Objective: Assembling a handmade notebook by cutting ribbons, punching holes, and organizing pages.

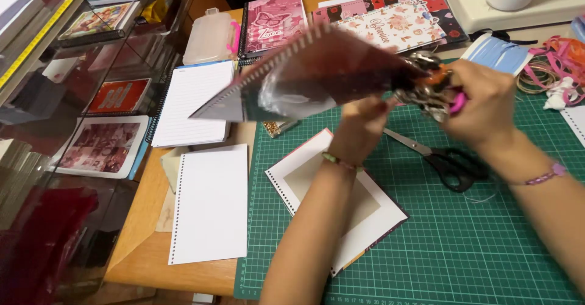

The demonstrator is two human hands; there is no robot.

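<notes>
My left hand (359, 128) holds up a dark red punched notebook cover (317, 73) wrapped in clear shiny plastic, lifted above the green cutting mat (463, 244). At the cover's right edge my right hand (481, 101) grips a tool with orange and pink handles and a cluster of metal rings (429, 88). The cover is blurred. Below my left forearm a white punched cover with a beige square (332, 198) lies flat on the mat. Black-handled scissors (448, 162) lie shut on the mat just under my right hand.
A blank punched sheet stack (210, 204) and a lined spiral pad (192, 101) lie on the wooden table at left. Pink patterned notebooks (274, 18) and floral covers (396, 21) sit at the back. Ribbons (554, 67) pile at right. A glass shelf (73, 98) stands at left.
</notes>
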